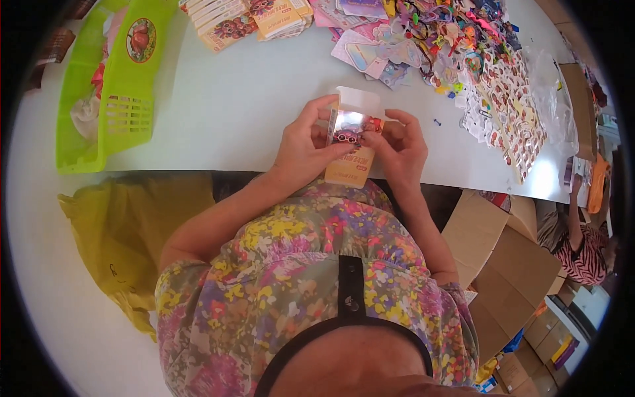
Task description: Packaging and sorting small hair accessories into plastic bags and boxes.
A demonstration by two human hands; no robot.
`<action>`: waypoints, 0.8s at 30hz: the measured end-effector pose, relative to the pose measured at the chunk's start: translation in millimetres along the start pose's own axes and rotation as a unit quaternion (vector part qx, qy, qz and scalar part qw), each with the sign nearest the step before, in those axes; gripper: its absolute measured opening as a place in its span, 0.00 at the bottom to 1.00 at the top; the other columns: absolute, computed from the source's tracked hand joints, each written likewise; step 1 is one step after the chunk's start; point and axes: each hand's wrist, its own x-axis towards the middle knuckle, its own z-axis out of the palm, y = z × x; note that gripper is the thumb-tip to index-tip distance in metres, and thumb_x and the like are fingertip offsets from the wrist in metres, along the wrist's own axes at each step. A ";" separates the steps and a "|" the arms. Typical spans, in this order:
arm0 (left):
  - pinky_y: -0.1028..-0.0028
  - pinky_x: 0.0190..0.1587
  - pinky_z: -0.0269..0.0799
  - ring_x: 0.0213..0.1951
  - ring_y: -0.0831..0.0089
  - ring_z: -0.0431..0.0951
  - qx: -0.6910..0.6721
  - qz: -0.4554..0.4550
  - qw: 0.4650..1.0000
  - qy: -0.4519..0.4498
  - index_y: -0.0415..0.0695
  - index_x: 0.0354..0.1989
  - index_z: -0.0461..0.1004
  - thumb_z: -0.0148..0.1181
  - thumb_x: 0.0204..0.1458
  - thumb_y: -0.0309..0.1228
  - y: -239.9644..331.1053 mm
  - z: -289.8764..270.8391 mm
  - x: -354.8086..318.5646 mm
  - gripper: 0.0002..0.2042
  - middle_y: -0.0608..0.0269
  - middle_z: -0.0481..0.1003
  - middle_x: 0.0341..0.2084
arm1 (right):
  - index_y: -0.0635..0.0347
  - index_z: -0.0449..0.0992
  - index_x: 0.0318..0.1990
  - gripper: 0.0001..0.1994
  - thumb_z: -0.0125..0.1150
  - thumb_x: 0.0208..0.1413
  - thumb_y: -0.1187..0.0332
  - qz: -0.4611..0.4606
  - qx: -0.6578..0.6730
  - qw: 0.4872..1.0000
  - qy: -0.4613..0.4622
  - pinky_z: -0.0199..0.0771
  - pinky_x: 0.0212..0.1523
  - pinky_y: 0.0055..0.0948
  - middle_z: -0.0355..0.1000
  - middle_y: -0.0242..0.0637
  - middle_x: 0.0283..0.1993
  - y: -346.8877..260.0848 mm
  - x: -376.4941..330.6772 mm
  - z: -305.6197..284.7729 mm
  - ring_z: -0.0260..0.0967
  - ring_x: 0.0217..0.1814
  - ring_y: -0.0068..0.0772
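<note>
At the table's near edge I hold a small yellow-orange cardboard box (347, 169) upright in front of my chest. Its white top flap (359, 99) stands raised, and a cartoon figure and a shiny patch show on its upper front. My left hand (307, 142) grips the box from the left, with the thumb across its front. From the other side my right hand (402, 147) closes on it, thumb tip against the front and fingers curled by the right edge. Whether a small separate piece sits between the fingers cannot be made out.
A green plastic basket (126, 142) stands at the left. Stacks of similar flat boxes (231, 30) lie at the back. Pink cards (360, 53), colourful trinkets (456, 33) and sticker sheets (509, 99) spread to the right. Open cartons (506, 281) and another person (582, 255) are beyond.
</note>
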 end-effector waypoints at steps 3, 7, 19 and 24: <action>0.78 0.36 0.77 0.36 0.77 0.78 -0.040 -0.004 0.999 -0.002 0.41 0.61 0.58 0.66 0.46 0.17 -2.7 -2.6 -4.0 0.32 0.59 0.73 0.42 | 0.68 0.70 0.55 0.20 0.63 0.54 0.79 -0.024 0.034 0.999 0.008 0.74 0.41 0.22 0.77 0.39 0.39 9.8 -3.1 1.7 0.75 0.40 0.25; 0.78 0.38 0.76 0.36 0.77 0.78 -0.036 0.004 0.998 -0.045 0.41 0.60 0.61 0.64 0.48 0.17 -5.4 -5.6 -6.2 0.29 0.59 0.72 0.43 | 0.69 0.73 0.50 0.13 0.60 0.57 0.77 0.027 0.084 0.996 -0.019 0.73 0.43 0.22 0.76 0.40 0.42 7.8 2.5 -1.9 0.74 0.42 0.23; 0.79 0.41 0.74 0.36 0.80 0.76 -0.069 -0.010 0.998 0.003 0.38 0.37 0.75 0.62 0.53 0.21 2.5 -7.7 6.9 0.05 0.64 0.76 0.34 | 0.67 0.80 0.38 0.06 0.61 0.54 0.76 -0.064 -0.125 0.979 -0.148 0.73 0.40 0.21 0.77 0.37 0.38 -14.9 19.3 -21.7 0.73 0.39 0.21; 0.81 0.37 0.74 0.31 0.82 0.77 -0.092 -0.073 0.993 -0.016 0.37 0.34 0.76 0.67 0.48 0.22 13.0 -11.5 13.2 0.06 0.65 0.78 0.29 | 0.68 0.80 0.37 0.06 0.64 0.51 0.77 0.136 -0.048 0.963 -0.226 0.74 0.38 0.21 0.77 0.33 0.33 -26.8 34.7 -32.4 0.73 0.35 0.19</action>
